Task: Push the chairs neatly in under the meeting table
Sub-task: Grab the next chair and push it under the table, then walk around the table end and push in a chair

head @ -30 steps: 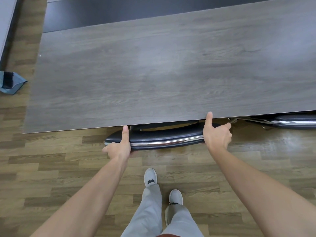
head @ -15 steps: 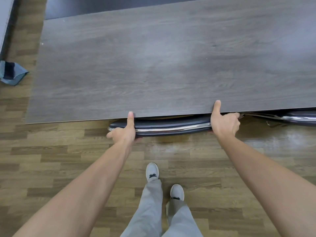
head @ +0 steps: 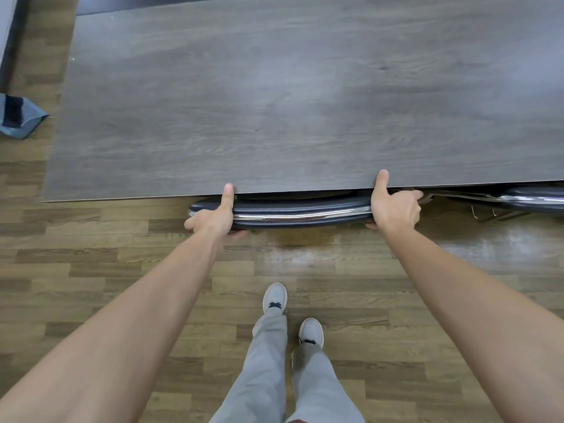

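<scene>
A black padded chair back with a chrome rail (head: 300, 212) pokes out from under the near edge of the grey wood meeting table (head: 305, 96). The rest of that chair is hidden beneath the tabletop. My left hand (head: 215, 218) grips the back's left end, thumb up against the table edge. My right hand (head: 393, 206) grips its right end, thumb likewise on the table edge. A second chair back (head: 531, 199) shows under the table at the far right.
Wood-plank floor (head: 305, 270) lies between me and the table, with my grey trousers and shoes (head: 276, 300) on it. A blue-grey bag or cloth (head: 18, 116) lies on the floor at the far left, beside a wall edge.
The chair back has slid further under the table with both hands on it. My thumbs now reach the tabletop's edge, and I have stepped closer.
</scene>
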`<act>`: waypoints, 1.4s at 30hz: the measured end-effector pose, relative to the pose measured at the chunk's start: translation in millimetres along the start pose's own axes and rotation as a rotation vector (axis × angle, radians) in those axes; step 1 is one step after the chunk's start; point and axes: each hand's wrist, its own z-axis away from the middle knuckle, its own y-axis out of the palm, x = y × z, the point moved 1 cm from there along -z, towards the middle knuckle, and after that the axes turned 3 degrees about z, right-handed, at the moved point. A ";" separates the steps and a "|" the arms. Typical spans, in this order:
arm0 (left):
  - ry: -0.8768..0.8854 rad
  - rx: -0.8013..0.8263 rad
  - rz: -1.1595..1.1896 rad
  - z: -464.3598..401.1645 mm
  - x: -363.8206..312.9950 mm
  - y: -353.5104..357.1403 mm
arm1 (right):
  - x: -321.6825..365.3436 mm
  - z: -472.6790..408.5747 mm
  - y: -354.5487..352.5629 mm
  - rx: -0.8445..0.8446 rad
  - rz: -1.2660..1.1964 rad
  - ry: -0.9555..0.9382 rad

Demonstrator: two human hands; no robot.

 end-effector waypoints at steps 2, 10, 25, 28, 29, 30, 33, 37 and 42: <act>-0.034 -0.001 -0.030 -3.4 2.6 -5.9 | -4.8 5.2 -4.4 0.025 0.082 -0.017; 0.075 0.046 -0.054 10.4 -2.1 -21.5 | 0.1 40.6 -18.7 0.090 0.272 -0.167; 0.676 0.160 -0.463 142.4 0.2 -79.3 | 9.2 148.4 -79.5 0.115 0.373 -0.625; 0.816 0.188 -0.576 160.7 6.8 -96.2 | 5.8 167.9 -98.0 0.068 0.389 -0.692; 0.863 0.191 -0.614 165.9 7.1 -100.7 | 5.0 173.4 -103.5 0.054 0.394 -0.703; 0.905 0.196 -0.645 172.0 5.9 -106.0 | 5.1 179.7 -109.4 0.039 0.393 -0.714; 1.002 0.209 -0.673 192.0 -0.2 -120.2 | 5.3 200.5 -124.5 -0.010 0.363 -0.744; 1.114 0.244 -0.698 211.9 -7.0 -130.2 | 4.8 223.0 -138.9 -0.060 0.327 -0.746; 1.163 0.281 -0.723 207.3 -6.8 -154.7 | -2.5 253.1 -142.1 -0.118 0.319 -0.695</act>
